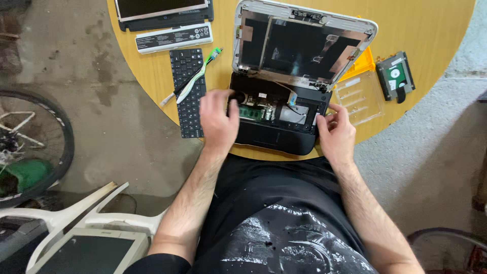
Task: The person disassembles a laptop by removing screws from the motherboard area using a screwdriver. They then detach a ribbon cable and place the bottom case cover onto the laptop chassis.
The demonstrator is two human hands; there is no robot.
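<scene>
A small black laptop (276, 134) lies open at the near edge of a round wooden table (431, 30), its keyboard removed and its inner boards exposed. Its white-framed lid (304, 40) stands tilted back with the screen panel gone. My left hand (218, 119) rests on the laptop's left side, fingers at the bare interior. My right hand (336, 133) grips the laptop's right front corner. The detached black keyboard (188, 91) lies left of the laptop, with a green-tipped tool (195, 76) across it.
A white battery bar (174, 37) and another dark device (162, 12) lie at the table's far left. A clear plastic tray (361, 96), an orange box (362, 63) and a hard drive (395, 76) sit right. A bicycle wheel (35, 147) and white chair (76, 223) stand on the floor.
</scene>
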